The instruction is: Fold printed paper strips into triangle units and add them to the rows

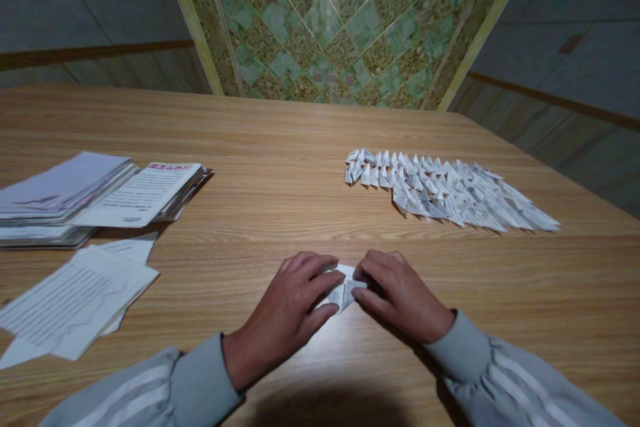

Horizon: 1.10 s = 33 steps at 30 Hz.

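Observation:
A small folded white paper [340, 292] lies on the wooden table between my two hands, near the front middle. My left hand [300, 297] holds its left side, fingers bent over it and the thumb at its lower edge. On the right side, my right hand [397, 293] pinches the paper between curled fingers and thumb. Printed or written marks show faintly on the folds, and part of the paper is hidden under the fingertips.
Rows of several folded paper pieces [450, 190] stand at the right back of the wooden table [260, 153]. At the left are stacks of paper [65, 180], a printed sheet on a pile [145, 193] and loose lined sheets [80, 300]. A tiled wall rises behind.

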Tool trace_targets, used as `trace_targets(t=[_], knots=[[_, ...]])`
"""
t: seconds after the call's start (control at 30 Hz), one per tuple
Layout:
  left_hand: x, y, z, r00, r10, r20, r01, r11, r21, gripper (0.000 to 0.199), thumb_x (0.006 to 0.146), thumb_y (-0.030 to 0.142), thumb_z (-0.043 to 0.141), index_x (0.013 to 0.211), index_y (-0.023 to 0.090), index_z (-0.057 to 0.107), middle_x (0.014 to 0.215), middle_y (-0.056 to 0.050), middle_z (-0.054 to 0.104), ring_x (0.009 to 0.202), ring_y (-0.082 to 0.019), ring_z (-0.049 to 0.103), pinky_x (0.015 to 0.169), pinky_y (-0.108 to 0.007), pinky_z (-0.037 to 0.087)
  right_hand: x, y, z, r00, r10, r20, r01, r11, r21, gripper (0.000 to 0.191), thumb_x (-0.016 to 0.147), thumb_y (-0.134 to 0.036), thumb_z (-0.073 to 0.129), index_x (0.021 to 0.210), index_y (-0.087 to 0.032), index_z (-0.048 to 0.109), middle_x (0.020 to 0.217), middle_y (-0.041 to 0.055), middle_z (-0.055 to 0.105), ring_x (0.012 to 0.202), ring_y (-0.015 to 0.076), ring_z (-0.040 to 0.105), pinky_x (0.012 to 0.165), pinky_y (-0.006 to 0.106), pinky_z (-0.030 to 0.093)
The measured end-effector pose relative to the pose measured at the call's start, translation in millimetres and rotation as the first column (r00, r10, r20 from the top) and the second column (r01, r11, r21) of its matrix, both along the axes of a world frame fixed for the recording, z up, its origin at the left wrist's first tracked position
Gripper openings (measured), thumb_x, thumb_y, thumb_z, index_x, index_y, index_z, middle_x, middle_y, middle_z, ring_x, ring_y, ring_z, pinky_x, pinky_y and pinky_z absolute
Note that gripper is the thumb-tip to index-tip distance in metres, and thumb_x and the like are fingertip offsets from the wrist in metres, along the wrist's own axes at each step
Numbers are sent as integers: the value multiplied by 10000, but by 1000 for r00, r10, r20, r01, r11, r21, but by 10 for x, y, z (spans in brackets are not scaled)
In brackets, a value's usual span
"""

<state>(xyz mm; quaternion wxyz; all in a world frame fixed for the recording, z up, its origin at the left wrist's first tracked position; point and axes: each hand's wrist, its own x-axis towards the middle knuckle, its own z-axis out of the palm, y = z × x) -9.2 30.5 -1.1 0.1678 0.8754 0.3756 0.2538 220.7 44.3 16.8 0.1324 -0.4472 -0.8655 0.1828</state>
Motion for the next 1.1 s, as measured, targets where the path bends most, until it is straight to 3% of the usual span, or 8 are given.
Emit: trace_targets(t=[0.1, 0.2, 0.53, 0.7, 0.83, 0.97, 1.1], knots=[[-5, 0, 12, 1000, -6, -10, 6, 1000, -18, 400, 898, 265, 645, 1284, 227, 552, 1248, -90, 607, 1128, -265, 503, 971, -444, 383, 44, 7, 12, 999, 41, -17, -41, 999, 7, 83, 875, -174, 641, 944, -191, 600, 905, 27, 603, 887, 199, 553, 772, 327, 337], [-5, 5, 11, 1000, -12, -6, 11, 998, -58, 348, 903, 253, 638, 1245, 227, 580, 1148, -73, 635, 1055, -247, 533, 912, -418, 406, 66, 20, -8, 998, 52, -30, -51, 998, 24, 9, 909, -190, 611, 902, -190, 606, 907, 32, 598, 897, 201, 543, 759, 323, 336], [21, 11, 31, 1000, 30, -3, -30, 997, -66, 264, 851, 203, 693, 1103, 270, 652, 1087, -25, 661, 1004, -237, 561, 862, -390, 405, -11, 33, -46, 997, -59, -45, 58, 998, -12, 55, 899, -222, 651, 868, -187, 621, 877, 19, 603, 890, 193, 555, 773, 320, 342], [22, 6, 16, 996, 84, 15, -82, 991, -108, 480, 838, 237, 711, 1277, 219, 517, 1171, -63, 645, 1057, -249, 555, 912, -398, 413, -68, 16, -23, 995, -99, 8, 99, 995, -20, 49, 882, -208, 657, 865, -186, 617, 875, 16, 598, 881, 190, 557, 778, 322, 341], [27, 16, 18, 998, 63, 2, -62, 989, -131, 307, 844, 223, 697, 1131, 240, 589, 1171, -48, 619, 1086, -244, 549, 914, -395, 417, -92, 5, -10, 992, -119, 32, 120, 993, -9, 52, 876, -211, 652, 866, -190, 606, 875, 17, 601, 876, 194, 557, 771, 323, 335], [23, 0, 20, 999, 42, 1, -42, 998, -50, 142, 859, 192, 678, 992, 238, 658, 1223, -53, 601, 1130, -256, 532, 941, -415, 395, -101, -5, -3, 991, -124, 42, 124, 992, 2, 47, 876, -205, 643, 866, -194, 599, 874, 14, 599, 872, 192, 556, 770, 321, 332], [29, -26, 22, 1000, -11, 18, 11, 1000, -19, 100, 907, 197, 621, 993, 208, 670, 1057, -53, 667, 980, -228, 576, 879, -401, 413, -108, -12, 1, 990, -124, 63, 122, 992, 23, 49, 892, -208, 628, 859, -192, 594, 877, 14, 597, 864, 189, 551, 771, 324, 328]])
